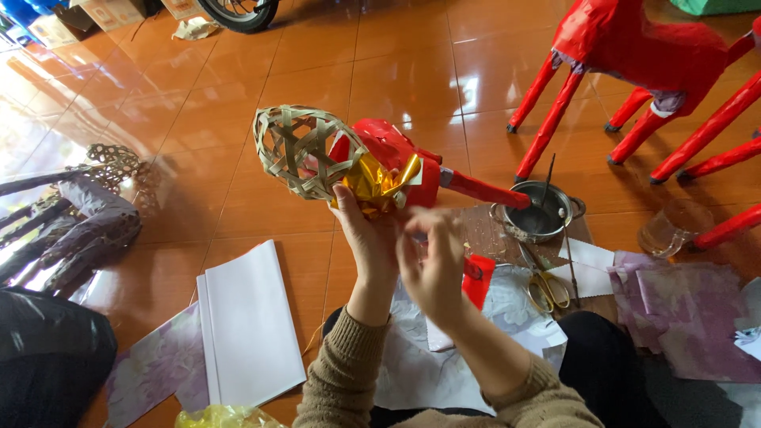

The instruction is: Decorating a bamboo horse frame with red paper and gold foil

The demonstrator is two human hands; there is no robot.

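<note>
Above the lap, a woven bamboo frame (305, 150) half covered in red paper is gripped by the left hand (366, 238). Gold foil (379, 184) is pinched by the right hand (432, 265); pressing it flat against the weave is advised.

Glossy orange-brown ceramic floor tiles (380, 71) run across the whole room, and bright daylight glares off them at the far left. A black rubber wheel (238, 12) stands at the top edge, with cardboard boxes (111, 12) just beside it.
</note>
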